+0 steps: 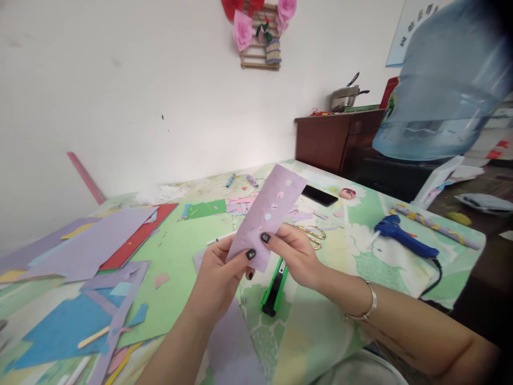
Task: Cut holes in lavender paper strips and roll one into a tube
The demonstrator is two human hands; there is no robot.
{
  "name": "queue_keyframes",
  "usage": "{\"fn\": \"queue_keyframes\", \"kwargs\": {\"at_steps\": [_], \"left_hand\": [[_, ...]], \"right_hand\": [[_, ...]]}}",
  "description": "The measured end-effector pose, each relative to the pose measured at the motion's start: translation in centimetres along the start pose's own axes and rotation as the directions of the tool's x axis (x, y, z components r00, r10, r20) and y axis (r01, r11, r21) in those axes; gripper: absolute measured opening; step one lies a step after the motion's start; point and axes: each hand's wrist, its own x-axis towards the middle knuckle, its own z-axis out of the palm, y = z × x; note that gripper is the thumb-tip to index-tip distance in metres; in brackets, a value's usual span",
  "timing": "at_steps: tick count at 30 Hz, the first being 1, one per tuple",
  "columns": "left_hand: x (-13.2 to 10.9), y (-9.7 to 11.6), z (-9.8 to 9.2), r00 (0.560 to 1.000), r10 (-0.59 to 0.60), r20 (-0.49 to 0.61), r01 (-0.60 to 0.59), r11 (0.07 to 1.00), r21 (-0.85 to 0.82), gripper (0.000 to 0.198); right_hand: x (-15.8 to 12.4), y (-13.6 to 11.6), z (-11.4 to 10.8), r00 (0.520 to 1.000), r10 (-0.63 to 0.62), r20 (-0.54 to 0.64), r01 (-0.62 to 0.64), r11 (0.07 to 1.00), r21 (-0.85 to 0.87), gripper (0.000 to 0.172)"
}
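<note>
Both my hands hold one strip of purple paper (269, 208) tilted up above the table. Small pale and pink paper bits stick to its face. My left hand (218, 275) pinches the lower left edge, thumb on top. On the lower right edge, my right hand (294, 254) presses its thumb, fingers behind. Just below the strip lies a green utility knife (274, 289). Gold-handled scissors (316, 235) rest behind my right hand, their blades hidden. Another purple paper strip (234, 347) lies flat beneath my left hand.
Coloured paper sheets (120, 230) and scraps cover the left side. A black phone (320, 195) lies behind the scissors. To the right are a blue glue gun (404, 235) with its cord and a decorated paper roll (436, 225). A large water bottle (436, 107) stands beyond the table.
</note>
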Motion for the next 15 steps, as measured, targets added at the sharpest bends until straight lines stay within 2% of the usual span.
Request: {"fn": "queue_keyframes", "kwargs": {"at_steps": [5, 9, 12, 15], "left_hand": [[0.1, 0.3, 0.2, 1.000, 0.005, -0.006, -0.004, 0.999, 0.051, 0.013], [0.3, 0.3, 0.0, 1.000, 0.011, -0.019, -0.008, 0.990, 0.144, 0.013], [0.5, 0.2, -0.3, 0.999, 0.012, -0.042, -0.003, 0.981, 0.193, 0.014], [0.7, 0.4, -0.4, 0.992, 0.033, -0.124, -0.009, 0.981, 0.196, 0.015]], "right_hand": [[-0.1, 0.3, -0.2, 1.000, 0.002, -0.011, -0.002, 1.000, -0.026, 0.023], [0.3, 0.5, -0.7, 0.996, 0.046, 0.077, -0.038, 0.995, -0.096, 0.025], [1.1, 0.6, -1.7, 0.988, 0.034, 0.150, -0.006, 0.982, -0.186, 0.030], [2.1, 1.0, -3.7, 0.979, 0.052, 0.198, 0.018, 0.940, -0.339, 0.038]]}}
